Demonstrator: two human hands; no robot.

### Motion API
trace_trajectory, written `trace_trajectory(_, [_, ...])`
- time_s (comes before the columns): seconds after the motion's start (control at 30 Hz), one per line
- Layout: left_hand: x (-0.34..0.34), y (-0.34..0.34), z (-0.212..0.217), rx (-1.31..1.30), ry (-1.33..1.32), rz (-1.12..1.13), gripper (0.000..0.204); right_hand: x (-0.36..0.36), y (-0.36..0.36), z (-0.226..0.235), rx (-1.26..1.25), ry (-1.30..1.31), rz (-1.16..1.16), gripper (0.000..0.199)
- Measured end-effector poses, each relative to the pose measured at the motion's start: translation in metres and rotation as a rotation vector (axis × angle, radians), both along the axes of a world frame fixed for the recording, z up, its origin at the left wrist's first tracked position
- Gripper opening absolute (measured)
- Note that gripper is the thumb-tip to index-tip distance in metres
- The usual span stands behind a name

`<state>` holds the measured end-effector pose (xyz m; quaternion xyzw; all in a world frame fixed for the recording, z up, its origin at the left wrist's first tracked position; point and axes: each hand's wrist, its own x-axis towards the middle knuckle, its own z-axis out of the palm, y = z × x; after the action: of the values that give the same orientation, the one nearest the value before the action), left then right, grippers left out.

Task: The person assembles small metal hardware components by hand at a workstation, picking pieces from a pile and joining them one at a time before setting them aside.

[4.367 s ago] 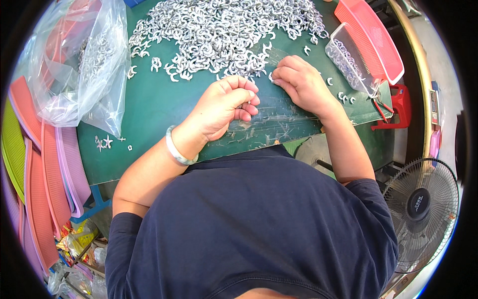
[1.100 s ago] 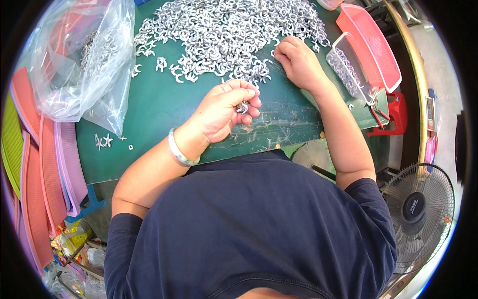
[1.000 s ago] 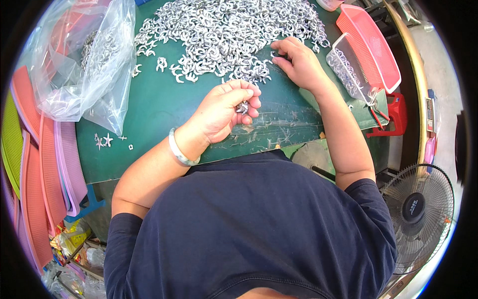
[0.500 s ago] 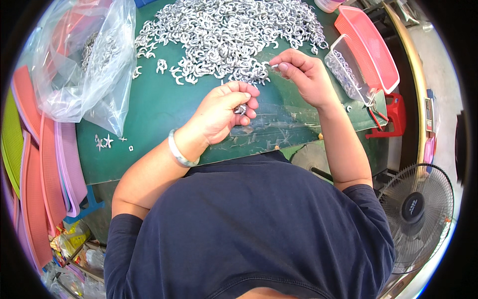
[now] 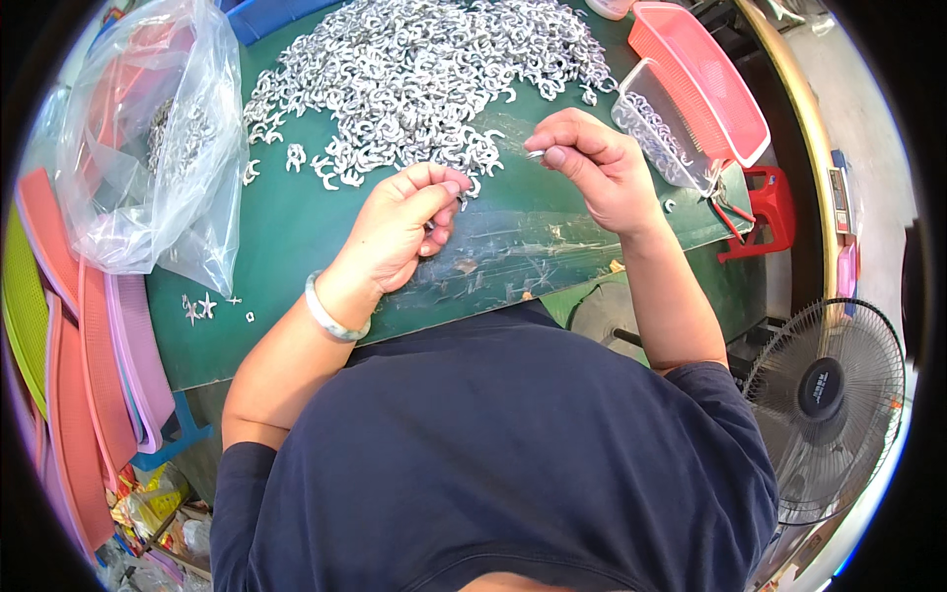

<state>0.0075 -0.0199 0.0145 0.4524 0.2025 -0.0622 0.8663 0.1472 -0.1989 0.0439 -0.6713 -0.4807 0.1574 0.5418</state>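
Observation:
A wide heap of small silvery crescent-shaped pieces (image 5: 404,84) covers the far middle of the green table (image 5: 473,261). At the near edge of this heap my left hand (image 5: 400,222), with a pale bangle (image 5: 332,311) on its wrist, has its fingers curled. Its thumb and forefinger pinch a small silvery piece (image 5: 465,200). To the right, my right hand (image 5: 597,173) is raised over the table, apart from the left. Thumb and forefinger there grip a silvery crescent piece (image 5: 536,154). The palm sides of both hands are partly hidden.
At left stand a clear plastic bag (image 5: 148,187) with pieces inside and stacked coloured baskets (image 5: 89,345). Small star-shaped pieces (image 5: 206,307) lie near it. A clear tub (image 5: 656,123), pink basket (image 5: 700,79), red-handled pliers (image 5: 730,219) and fan (image 5: 824,390) are at right.
The view has shifted a little. My left hand has moved left, away from my right hand, so the gap between them is wider. The crescent piece in my right fingers now shows more clearly.

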Motion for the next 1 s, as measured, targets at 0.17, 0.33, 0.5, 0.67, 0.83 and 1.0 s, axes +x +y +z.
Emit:
trace_trajectory(0.17, [0.002,0.005,0.004,0.148,-0.021,0.05,0.009,0.001,-0.008,0.004,0.034,-0.141,-0.013,0.014])
trace_trajectory(0.33, [0.002,0.009,0.005,0.278,-0.015,0.056,0.009,-0.002,-0.012,0.005,0.055,-0.201,-0.094,0.013])
trace_trajectory(0.5, [-0.005,0.022,0.008,0.27,-0.033,0.074,0.013,0.02,-0.028,0.015,-0.019,-0.511,-0.388,0.011])
trace_trajectory(0.67, [-0.028,0.057,0.044,0.23,-0.15,0.132,0.017,0.073,-0.069,0.013,-0.288,-0.82,-0.824,0.015])
trace_trajectory(0.83, [-0.058,0.157,0.082,0.975,-0.435,0.561,0.021,0.058,-0.054,0.014,-0.26,-0.768,-0.688,0.02])
trace_trajectory(1.0, [-0.058,0.2,0.075,2.215,-0.213,0.457,0.025,0.019,-0.003,-0.011,-0.286,-0.588,-0.228,0.023])
